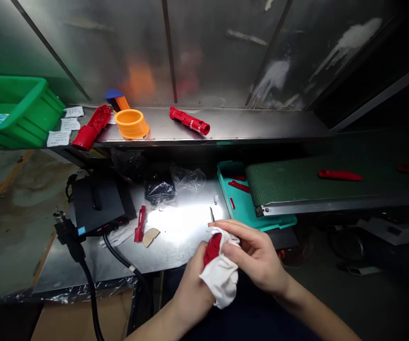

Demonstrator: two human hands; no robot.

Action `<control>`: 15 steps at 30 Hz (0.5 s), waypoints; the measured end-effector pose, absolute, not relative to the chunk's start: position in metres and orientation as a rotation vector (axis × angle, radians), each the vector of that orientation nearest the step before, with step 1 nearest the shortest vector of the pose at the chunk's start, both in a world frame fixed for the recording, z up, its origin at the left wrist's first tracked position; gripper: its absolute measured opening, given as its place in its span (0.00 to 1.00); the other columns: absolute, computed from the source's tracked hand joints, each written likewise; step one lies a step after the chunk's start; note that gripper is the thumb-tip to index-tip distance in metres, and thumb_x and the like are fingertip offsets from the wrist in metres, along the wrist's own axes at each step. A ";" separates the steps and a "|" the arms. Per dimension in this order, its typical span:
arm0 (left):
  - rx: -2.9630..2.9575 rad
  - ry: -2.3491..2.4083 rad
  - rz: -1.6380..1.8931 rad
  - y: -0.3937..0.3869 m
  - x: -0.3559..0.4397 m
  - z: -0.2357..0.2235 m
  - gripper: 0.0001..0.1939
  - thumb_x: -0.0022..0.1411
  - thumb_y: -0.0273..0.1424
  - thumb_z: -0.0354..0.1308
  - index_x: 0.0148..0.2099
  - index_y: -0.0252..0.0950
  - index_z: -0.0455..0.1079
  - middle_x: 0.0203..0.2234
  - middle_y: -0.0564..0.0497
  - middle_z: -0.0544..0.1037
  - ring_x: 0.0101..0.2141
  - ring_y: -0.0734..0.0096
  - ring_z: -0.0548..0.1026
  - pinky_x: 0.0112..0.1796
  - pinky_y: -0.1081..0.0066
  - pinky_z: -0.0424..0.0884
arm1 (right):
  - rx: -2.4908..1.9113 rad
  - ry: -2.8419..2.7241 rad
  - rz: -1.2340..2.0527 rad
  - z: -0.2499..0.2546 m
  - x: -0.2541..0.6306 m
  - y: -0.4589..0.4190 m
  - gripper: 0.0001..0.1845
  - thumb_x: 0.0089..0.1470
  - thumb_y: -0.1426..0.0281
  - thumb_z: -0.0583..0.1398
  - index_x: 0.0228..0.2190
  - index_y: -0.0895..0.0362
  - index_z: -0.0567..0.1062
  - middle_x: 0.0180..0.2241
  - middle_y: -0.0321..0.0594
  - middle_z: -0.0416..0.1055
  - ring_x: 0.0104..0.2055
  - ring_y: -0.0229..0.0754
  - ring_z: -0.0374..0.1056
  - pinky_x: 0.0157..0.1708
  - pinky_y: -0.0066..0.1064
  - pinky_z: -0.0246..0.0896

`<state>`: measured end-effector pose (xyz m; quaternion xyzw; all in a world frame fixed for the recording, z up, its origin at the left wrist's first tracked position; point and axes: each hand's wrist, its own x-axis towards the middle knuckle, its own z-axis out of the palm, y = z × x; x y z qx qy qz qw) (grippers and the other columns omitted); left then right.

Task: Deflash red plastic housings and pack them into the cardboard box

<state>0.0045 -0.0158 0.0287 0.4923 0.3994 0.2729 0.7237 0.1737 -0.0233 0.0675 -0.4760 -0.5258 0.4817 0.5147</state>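
Near the front of the metal table, my left hand [194,289] is closed around a red plastic part [212,249], most of which is covered. A white cloth [223,277] wraps the part and hangs down below it. My right hand [254,255] pinches the cloth against the red part with thumb and fingers. Just past my right fingertips a thin pointed metal tip [212,214] shows; I cannot tell whether it lies on the table or is held. Further left on the table lie another red part [140,223] and a beige half-round piece [151,237].
A green conveyor belt [297,182] carries red parts on the right, above a teal tray [240,201]. On the shelf are a red tube [189,121], an orange ring [131,124] and a green crate [20,111]. A black box [100,203] with thick cables stands left.
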 end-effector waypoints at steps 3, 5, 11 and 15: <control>1.172 0.839 0.623 -0.019 0.013 0.030 0.19 0.63 0.37 0.63 0.53 0.36 0.64 0.44 0.44 0.75 0.44 0.55 0.75 0.48 0.56 0.71 | -1.174 -1.441 0.975 0.065 0.182 -0.021 0.20 0.61 0.74 0.66 0.53 0.47 0.80 0.47 0.41 0.81 0.47 0.44 0.78 0.46 0.32 0.75; 1.236 0.864 0.629 -0.023 0.020 0.029 0.16 0.63 0.37 0.62 0.48 0.36 0.64 0.39 0.46 0.74 0.39 0.59 0.73 0.42 0.59 0.72 | -1.103 -1.501 0.897 0.064 0.188 -0.018 0.17 0.62 0.77 0.64 0.50 0.48 0.81 0.45 0.41 0.82 0.47 0.44 0.78 0.47 0.35 0.75; 1.580 0.863 0.769 -0.035 0.032 0.030 0.10 0.62 0.25 0.57 0.38 0.41 0.56 0.24 0.60 0.64 0.22 0.75 0.60 0.24 0.73 0.59 | -1.136 -1.117 1.030 0.069 0.215 -0.014 0.09 0.67 0.67 0.62 0.39 0.51 0.85 0.43 0.41 0.82 0.44 0.44 0.78 0.43 0.33 0.74; 1.880 0.787 0.935 -0.038 0.037 0.028 0.16 0.57 0.21 0.56 0.43 0.43 0.57 0.24 0.60 0.64 0.20 0.75 0.60 0.22 0.72 0.56 | -1.025 -1.143 1.412 0.076 0.234 -0.019 0.12 0.67 0.61 0.62 0.42 0.51 0.85 0.46 0.43 0.81 0.48 0.46 0.77 0.48 0.34 0.73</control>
